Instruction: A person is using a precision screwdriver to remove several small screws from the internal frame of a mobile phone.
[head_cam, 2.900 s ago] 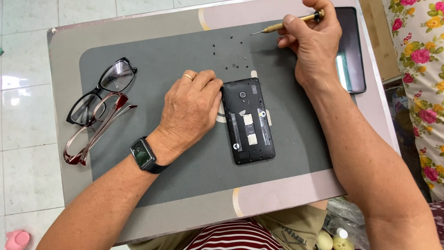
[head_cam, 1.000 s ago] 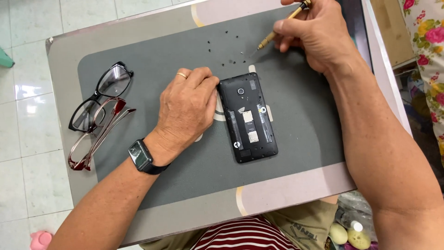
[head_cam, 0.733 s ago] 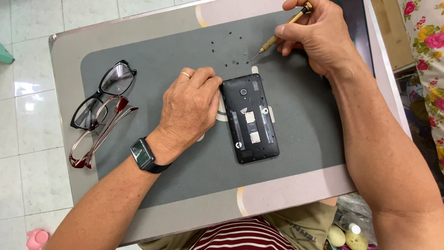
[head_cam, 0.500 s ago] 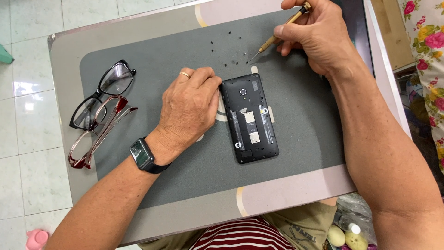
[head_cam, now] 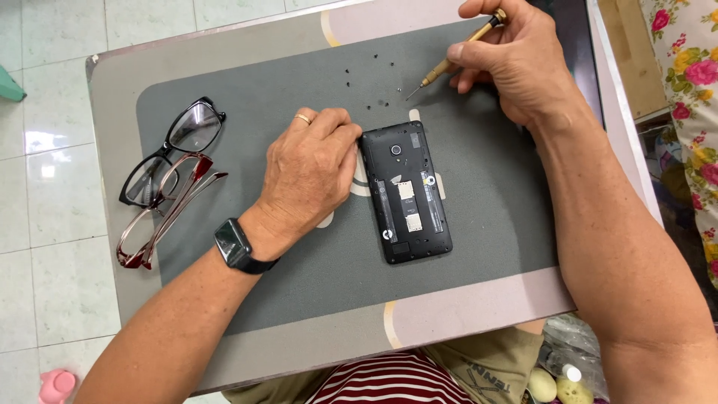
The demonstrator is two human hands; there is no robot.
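Note:
A black phone with its back cover off lies face down on the grey work mat. My left hand rests flat on the mat against the phone's left edge, steadying it. My right hand grips a thin brass-coloured screwdriver, its tip pointing down to the mat just above the phone's top right corner. Several tiny black screws lie scattered on the mat above the phone. I wear a ring and a dark wristwatch on the left arm.
Two pairs of glasses, one black-framed and one red-framed, lie on the mat's left side. The small table stands on a tiled floor. A dark panel lies at the table's right edge. Floral fabric is at the far right.
My right hand has brought the screwdriver from the far right down and left, its tip now near the screws above the phone. My left hand and the phone have stayed put.

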